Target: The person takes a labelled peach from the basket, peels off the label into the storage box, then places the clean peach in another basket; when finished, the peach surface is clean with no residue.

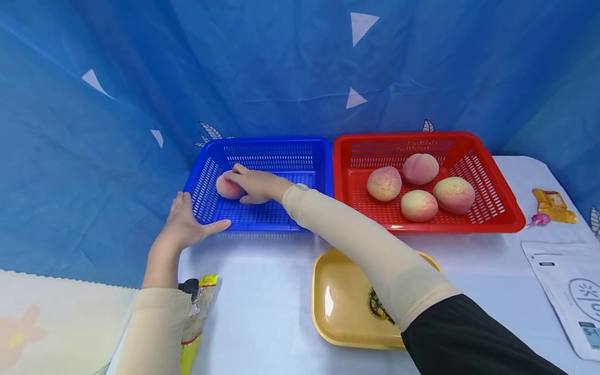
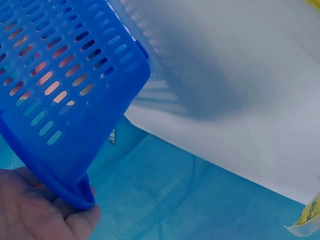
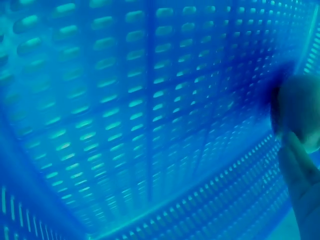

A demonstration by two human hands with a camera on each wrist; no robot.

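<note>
Inside the blue basket (image 1: 262,227), toward its left end, my right hand (image 1: 260,185) grips a pinkish peach (image 1: 228,187). Fingers and thumb lie over the peach's right side and hide part of it. Seen from the right wrist, the peach (image 3: 302,107) is dark at the right edge, beyond the slotted basket floor (image 3: 150,110). My left hand (image 1: 182,225) holds the basket's front left corner, thumb along the front rim. The left wrist view has the fingers of that hand (image 2: 40,210) curled at the rim of the basket (image 2: 100,125).
A red basket (image 1: 450,227) with several peaches (image 1: 421,169) adjoins on the right. My right forearm crosses over a yellow tray (image 1: 337,328). A yellow packet (image 1: 191,344) lies by my left forearm; a candy (image 1: 555,205), a lollipop (image 1: 540,219) and a white pouch (image 1: 562,281) lie far right.
</note>
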